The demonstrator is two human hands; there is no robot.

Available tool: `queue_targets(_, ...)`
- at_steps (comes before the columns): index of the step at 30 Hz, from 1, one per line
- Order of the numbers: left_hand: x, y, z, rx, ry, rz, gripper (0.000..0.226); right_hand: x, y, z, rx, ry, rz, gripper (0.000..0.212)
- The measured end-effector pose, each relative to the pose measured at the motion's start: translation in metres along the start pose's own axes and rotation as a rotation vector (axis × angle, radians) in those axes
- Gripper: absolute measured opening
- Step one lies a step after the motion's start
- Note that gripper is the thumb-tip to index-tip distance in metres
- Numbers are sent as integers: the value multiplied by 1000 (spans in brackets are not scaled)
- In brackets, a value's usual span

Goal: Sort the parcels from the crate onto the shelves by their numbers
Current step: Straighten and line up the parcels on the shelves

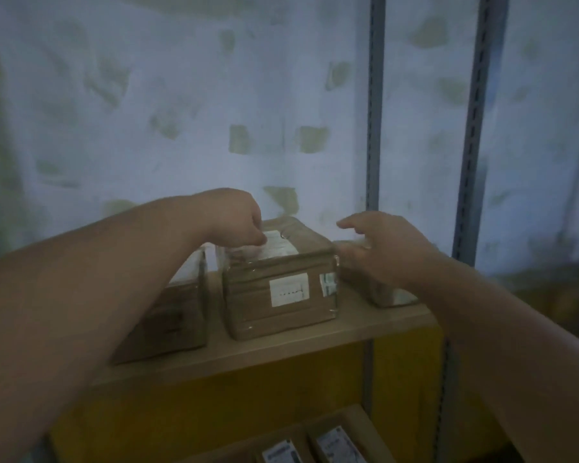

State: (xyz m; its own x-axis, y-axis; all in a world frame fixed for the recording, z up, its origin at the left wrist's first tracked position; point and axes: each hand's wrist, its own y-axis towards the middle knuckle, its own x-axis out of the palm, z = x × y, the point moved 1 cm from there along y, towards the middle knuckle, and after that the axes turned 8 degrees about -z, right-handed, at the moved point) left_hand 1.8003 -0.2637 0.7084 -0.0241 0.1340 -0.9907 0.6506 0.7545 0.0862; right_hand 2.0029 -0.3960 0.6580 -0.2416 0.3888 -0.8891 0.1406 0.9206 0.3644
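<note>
L hand (238, 218) pinches glossy taped cardboard parcel (278, 282) top; R hand (381, 245) spread, fingers apart.

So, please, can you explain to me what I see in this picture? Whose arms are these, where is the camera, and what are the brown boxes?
There is no machine here. The arms belong to a person, and the one picture comes from a camera worn on the person's head, looking forward and down.

In front is a wooden shelf on metal posts, with a pale sheet behind. Three brown parcels wrapped in clear tape stand on it. The middle parcel has white labels on its top and front; the print is too blurred to read. The left parcel is partly hidden by the arm, and the right parcel by the other hand.

The left hand rests with curled fingers on top of the middle parcel, seemingly in a light grip. The right hand is open beside it and holds nothing. Lower down, a second shelf carries more labelled parcels.
</note>
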Motion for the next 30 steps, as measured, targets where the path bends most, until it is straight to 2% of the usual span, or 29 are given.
queue_targets(2,-3,13,29,65,-26,7,30,-13,-8,27,43,-77,6,40)
queue_targets(6,-9,55,91,188,-72,21,31,-28,-15,73,127,-168,-141,45)
queue_targets(9,-14,88,130,214,-24,-36,35,-25,-7,98,122,-217,-241,48)
queue_targets(13,-14,118,167,198,177,-220,47,-10,9,124,45,-255,-332,26)
queue_targets(18,15,143,182,77,244,-507,50,0,19,139,-42,-220,-318,30)
queue_targets(22,19,143,175,38,192,-454,47,1,22,142,-91,-162,-297,36)
queue_targets(30,19,131,170,-2,130,-367,59,4,19,141,-122,-144,-280,38)
